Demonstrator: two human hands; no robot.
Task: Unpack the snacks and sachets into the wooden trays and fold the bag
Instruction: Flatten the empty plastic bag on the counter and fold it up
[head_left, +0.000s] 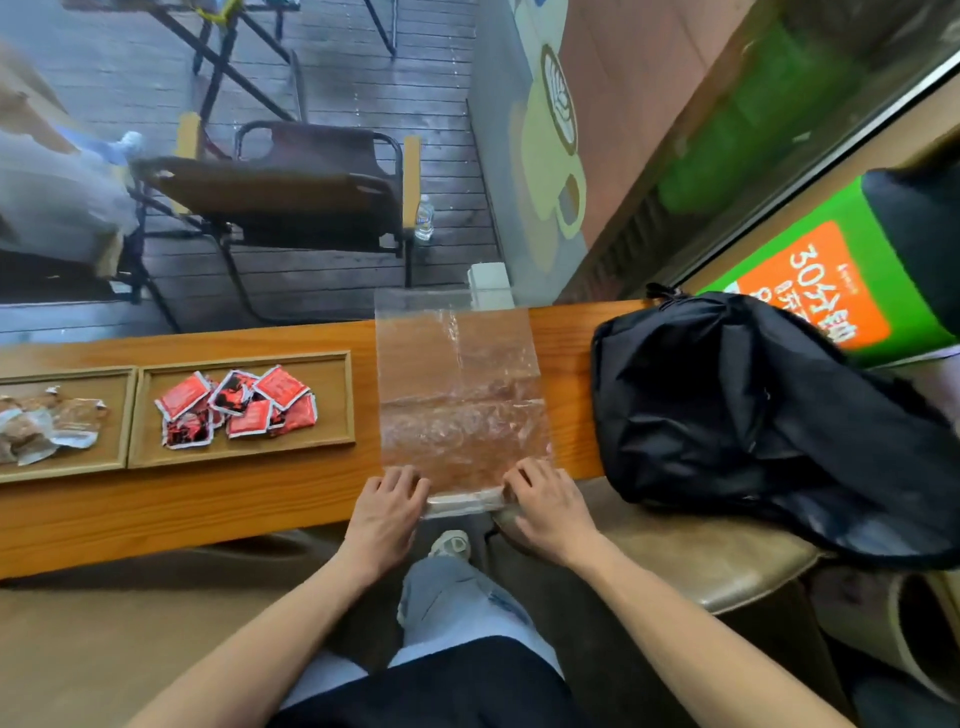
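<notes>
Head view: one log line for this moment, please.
stage: fold bag | clear plastic bag flat, empty | left hand, right hand on near edge | sachets in tray

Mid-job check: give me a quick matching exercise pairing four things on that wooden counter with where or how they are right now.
Things:
1. red sachets
2. snacks
3. clear bag
4. black backpack

States:
A. far-left tray
B. flat, near edge under both hands
C. right end of counter
D. tray beside the bag

Pairs: 1-D, 2-A, 3-B, 4-C
</notes>
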